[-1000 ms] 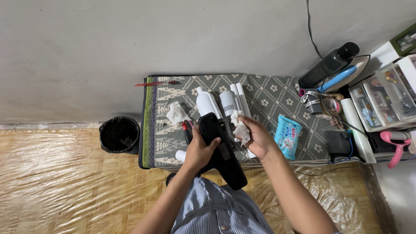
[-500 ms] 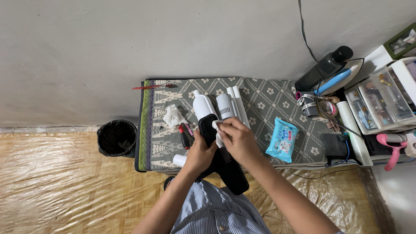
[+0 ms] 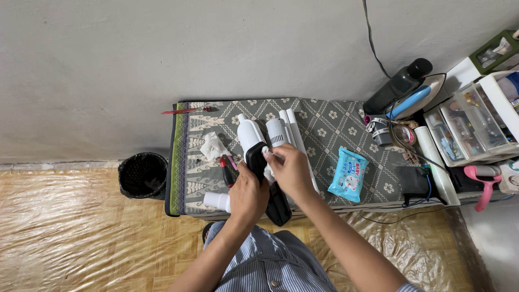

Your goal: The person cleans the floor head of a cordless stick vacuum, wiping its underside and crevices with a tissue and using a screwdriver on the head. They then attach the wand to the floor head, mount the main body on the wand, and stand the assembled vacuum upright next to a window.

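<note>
Head view, looking straight down: the left hand (image 3: 247, 196) is wrapped around the middle of a long black device (image 3: 267, 186), its grip clamped on the body and holding it just above the near edge of the worktop (image 3: 324, 124), which is covered by a grey-green patterned cloth. The right hand (image 3: 290, 170) presses a small white wipe (image 3: 268, 154) against the upper end of the black device, fingers closed on the wipe. Just beyond the hands, on the cloth, lie a white bottle-shaped part (image 3: 247, 134), a white cylinder with vents (image 3: 278, 132) and two white tubes (image 3: 292, 121) side by side. A crumpled white tissue (image 3: 212, 147) and a red-handled tool (image 3: 226, 170) lie to the left of the hands, and a blue pack of wipes (image 3: 348, 174) lies to the right. A black bin (image 3: 142, 175) stands on the floor by the worktop's left end.
</note>
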